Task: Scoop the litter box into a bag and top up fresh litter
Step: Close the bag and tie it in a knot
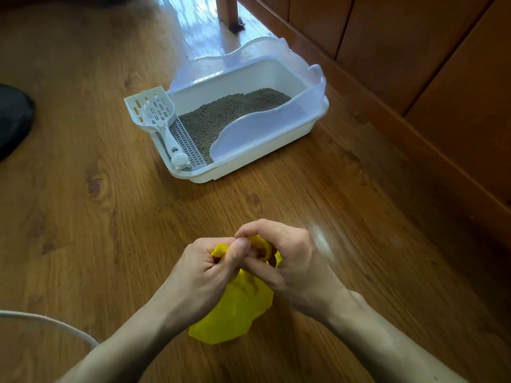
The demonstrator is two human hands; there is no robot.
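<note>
The left hand (206, 268) and the right hand (286, 255) both pinch the yellow bag (235, 310) at its neck; careless pulling could tear it and spill waste on the floor (110, 217).

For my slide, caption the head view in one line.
Both hands, left and right, grip a yellow bag; scoop rests on the litter box.

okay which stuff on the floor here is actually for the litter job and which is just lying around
For the job: yellow bag, gripped by left hand and right hand; litter box; scoop; litter.

Lying about: white cable; dark object.
</note>
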